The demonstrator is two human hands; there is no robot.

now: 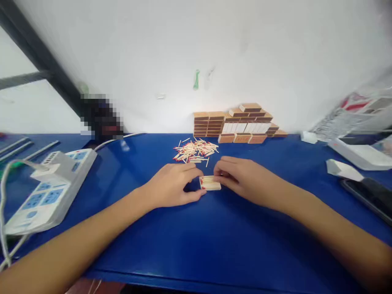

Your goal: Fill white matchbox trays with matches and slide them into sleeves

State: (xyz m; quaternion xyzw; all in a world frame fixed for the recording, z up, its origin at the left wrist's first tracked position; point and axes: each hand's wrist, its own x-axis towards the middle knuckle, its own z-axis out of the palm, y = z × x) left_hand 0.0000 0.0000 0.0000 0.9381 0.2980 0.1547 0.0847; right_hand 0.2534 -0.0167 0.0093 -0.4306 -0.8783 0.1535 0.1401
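Observation:
A small white matchbox tray lies on the blue table between my hands. Matches fill it, their red heads toward the left end. My left hand grips the tray's left end between thumb and forefinger. Over the right end, my right hand has its fingers drawn together, touching the tray or the matches; what is between the fingertips is hidden. Just beyond the tray lies a loose pile of red-tipped matches, a few of them scattered at its edges.
Stacked matchboxes stand against the white wall, with white trays among them. At left is a power strip with a white cable. On the right are a dark phone, folded white paper and a white box.

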